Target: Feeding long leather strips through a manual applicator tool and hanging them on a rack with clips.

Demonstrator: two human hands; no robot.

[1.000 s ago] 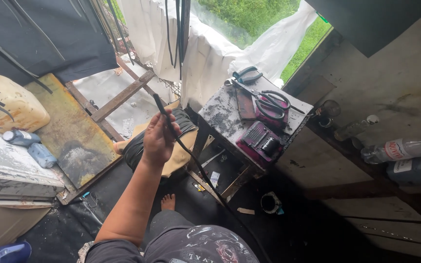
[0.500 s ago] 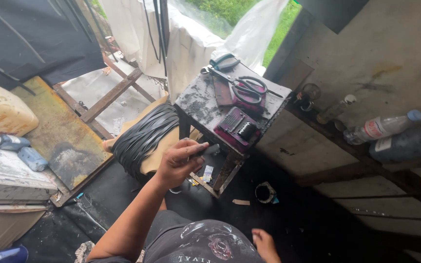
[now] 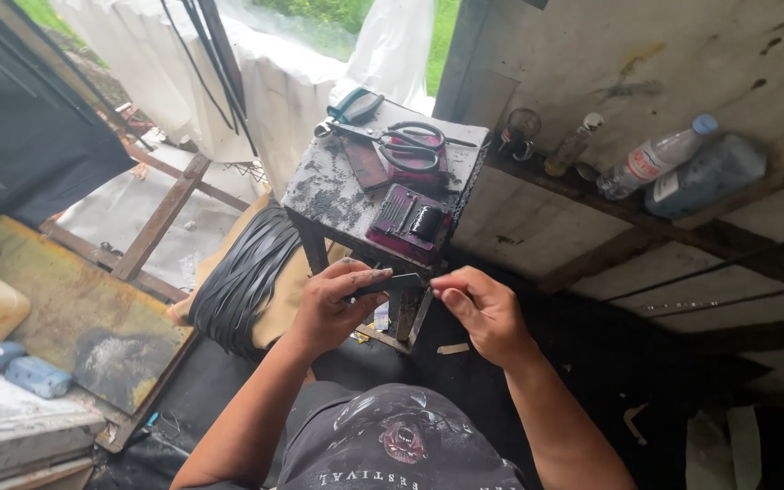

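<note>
My left hand (image 3: 333, 304) and my right hand (image 3: 481, 308) meet in front of my chest, just below the near edge of the small, dark, paint-stained wooden stool (image 3: 333, 195). Between them runs 1 thin, flat, black strip of rubber-like material (image 3: 390, 284). The left thumb and fingers are closed on its left part; the right fingertips pinch its right end.

I judge the strip light, limp and easy to bend, likely to sag if held at only 1 point, so a pinch near each end, as now, keeps it taut. Its flat faces give better purchase than its narrow edges. Whether its surface is slick, I cannot tell.

On the stool top lie grey-handled steel scissors (image 3: 406, 145), a maroon ridged block carrying a black spool (image 3: 407, 222) and a teal-handled tool (image 3: 354, 106). A bundle of similar long black strips (image 3: 242, 277) lies draped on the left, touching the stool leg.

Open room lies below and toward my lap. The stool edge stands close ahead. The wooden wall ledge (image 3: 610, 213), with 2 clear plastic bottles (image 3: 651, 161), bounds the right, well apart from my hands.
</note>
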